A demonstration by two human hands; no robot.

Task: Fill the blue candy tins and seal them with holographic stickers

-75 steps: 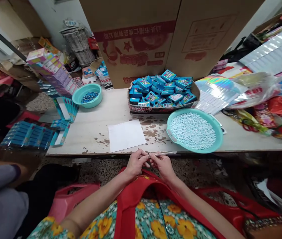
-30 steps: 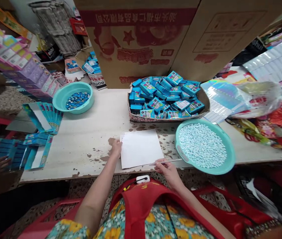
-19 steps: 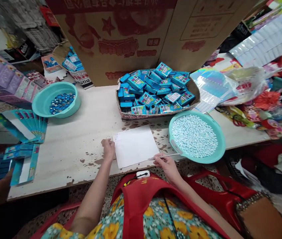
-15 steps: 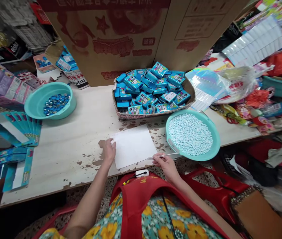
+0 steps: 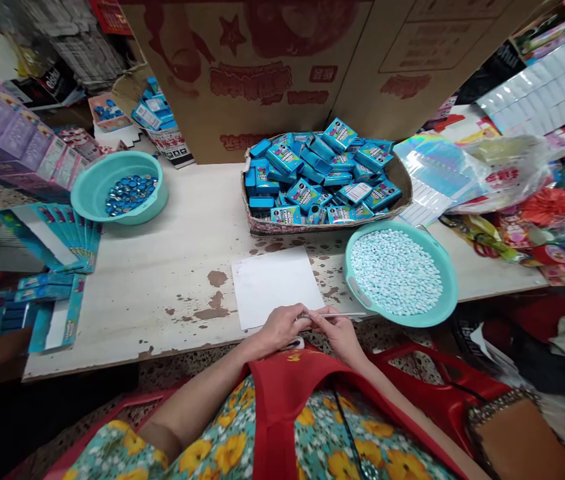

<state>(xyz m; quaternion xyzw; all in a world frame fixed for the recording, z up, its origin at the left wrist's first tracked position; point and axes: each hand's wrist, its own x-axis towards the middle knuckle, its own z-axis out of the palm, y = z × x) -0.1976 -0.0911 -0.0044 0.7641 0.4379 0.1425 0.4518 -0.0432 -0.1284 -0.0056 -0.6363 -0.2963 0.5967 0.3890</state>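
Both my hands meet at the table's front edge, over the lower right corner of a white sheet (image 5: pixel 275 283) that lies flat. My right hand (image 5: pixel 336 332) pinches a thin, light-coloured stick-like tool (image 5: pixel 355 314), which points right toward a turquoise basin (image 5: pixel 451 293) of pale blue pellets (image 5: pixel 395 273). Close against it, my left hand (image 5: pixel 280 328) has its fingers closed at the tool's left end; that end is partly hidden by the fingers. Behind the sheet stands a cut-down carton (image 5: pixel 282 229) heaped with small blue boxes (image 5: pixel 305 193).
A second turquoise basin (image 5: pixel 82 200) at left holds shiny blue pieces (image 5: pixel 130 193). Blue folded card packs (image 5: pixel 62 240) lie along the table's left edge. A tall cardboard box (image 5: pixel 272 113) stands behind. Plastic packaging (image 5: pixel 502 167) crowds the right side; a red stool (image 5: pixel 422 373) is below.
My left hand has left the sheet's left edge and moved right to meet my right hand at the tool. The whole view has shifted slightly.
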